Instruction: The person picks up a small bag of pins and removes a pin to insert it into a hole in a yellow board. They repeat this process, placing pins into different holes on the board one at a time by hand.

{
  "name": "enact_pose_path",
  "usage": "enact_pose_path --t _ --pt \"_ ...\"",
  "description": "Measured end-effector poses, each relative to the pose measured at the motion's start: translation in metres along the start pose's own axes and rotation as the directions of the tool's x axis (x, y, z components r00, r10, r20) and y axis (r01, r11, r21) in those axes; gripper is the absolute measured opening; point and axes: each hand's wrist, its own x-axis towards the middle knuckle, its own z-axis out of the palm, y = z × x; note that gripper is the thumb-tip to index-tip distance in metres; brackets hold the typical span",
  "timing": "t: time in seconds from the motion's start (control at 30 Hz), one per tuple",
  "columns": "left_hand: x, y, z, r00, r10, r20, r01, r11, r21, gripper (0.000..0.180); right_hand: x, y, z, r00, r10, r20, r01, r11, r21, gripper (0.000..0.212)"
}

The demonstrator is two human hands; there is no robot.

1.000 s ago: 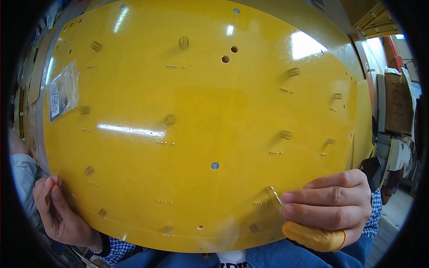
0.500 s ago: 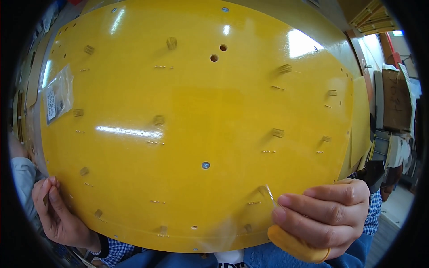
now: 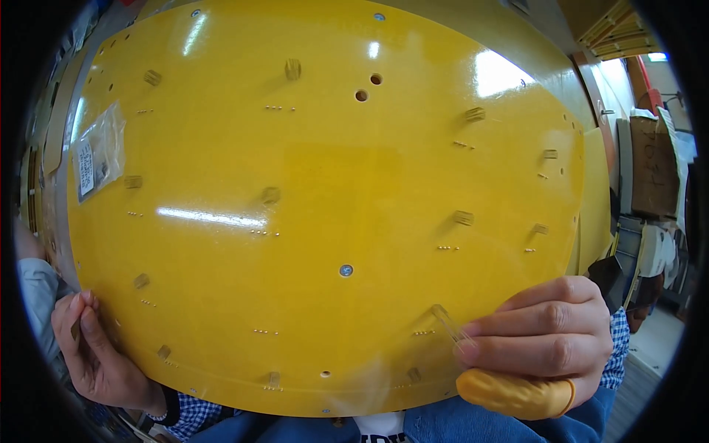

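A large, glossy yellow board (image 3: 332, 170) fills the middle of the view. My right hand (image 3: 546, 336), at its lower right, pinches a narrow clear plastic piece (image 3: 447, 325) between fingertips; an orange finger cot (image 3: 513, 393) covers one digit. The piece's far end is close to a short row of small metal pins (image 3: 425, 333); whether it touches the board I cannot tell. At the lower left edge my left hand (image 3: 103, 358) is closed, thumb against fingers, around something small that I cannot make out.
Several small clear blocks, one (image 3: 464, 218) at the right, stand on the board beside pin rows. A clear bag (image 3: 101, 153) with a white label lies at left. A cardboard box (image 3: 655, 166) stands beyond the right side. Another person's sleeve (image 3: 38, 284) shows at far left.
The clear piece has turned, showing its broad side instead of a thin edge. My right hand has rolled slightly and its fingers have shifted. The board appears a little farther right; my left hand stays put.
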Motion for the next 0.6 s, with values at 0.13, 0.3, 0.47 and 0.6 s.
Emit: enact_pose_path --t 0.13,0.3,0.47,0.6 --pt "0.0013 0.0001 0.0009 1.0 0.014 0.005 -0.014 1.0 0.011 0.018 0.0006 -0.0059 0.0026 0.999 -0.031 -0.008 0.03 0.991 -0.129 0.007" --pt "0.0008 0.0006 0.0021 1.0 0.002 -0.018 -0.003 1.0 -0.011 0.017 -0.0023 -0.0035 0.004 0.992 -0.114 0.048 0.121 0.973 -0.195 0.009" --pt "-0.0001 0.0002 0.0011 1.0 0.007 -0.017 -0.007 1.0 0.009 0.017 -0.0018 -0.003 0.0055 0.992 -0.119 0.05 0.127 0.972 -0.199 0.01" --pt "-0.0006 -0.001 0.003 1.0 0.001 -0.017 -0.001 1.0 -0.015 0.017 -0.0026 -0.0041 0.006 0.992 -0.122 0.042 0.128 0.97 -0.205 0.01"
